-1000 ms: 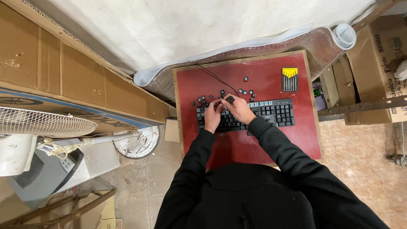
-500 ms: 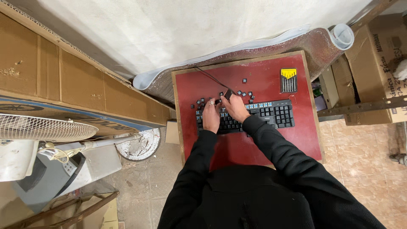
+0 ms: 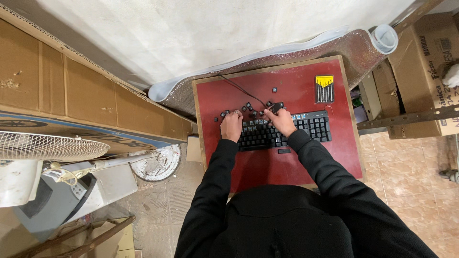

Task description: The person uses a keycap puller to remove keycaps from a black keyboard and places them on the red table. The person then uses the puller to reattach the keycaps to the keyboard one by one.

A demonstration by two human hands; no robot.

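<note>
A black keyboard (image 3: 306, 131) lies on a small red table (image 3: 296, 165). Several loose black keycaps (image 3: 248, 109) are scattered just behind it. My left hand (image 3: 232, 126) rests at the keyboard's left end, fingers curled at its top edge among the keycaps. My right hand (image 3: 280, 121) is over the keyboard's upper middle and grips a small black tool (image 3: 276, 107) that points toward the keycaps. A thin black cable (image 3: 239, 87) runs from the keyboard to the table's back left corner. Both arms are in black sleeves.
A yellow-and-black screwdriver bit case (image 3: 324, 89) sits at the back right of the table. A rolled foil mat (image 3: 334, 45) lies behind it. Cardboard boxes (image 3: 420, 67) stand on the right, a large carton (image 3: 62, 95) and a white fan (image 3: 48, 148) on the left.
My left hand has moved left, away from the right one, to the keyboard's left end. My right hand with the tool has stayed near the upper middle.
</note>
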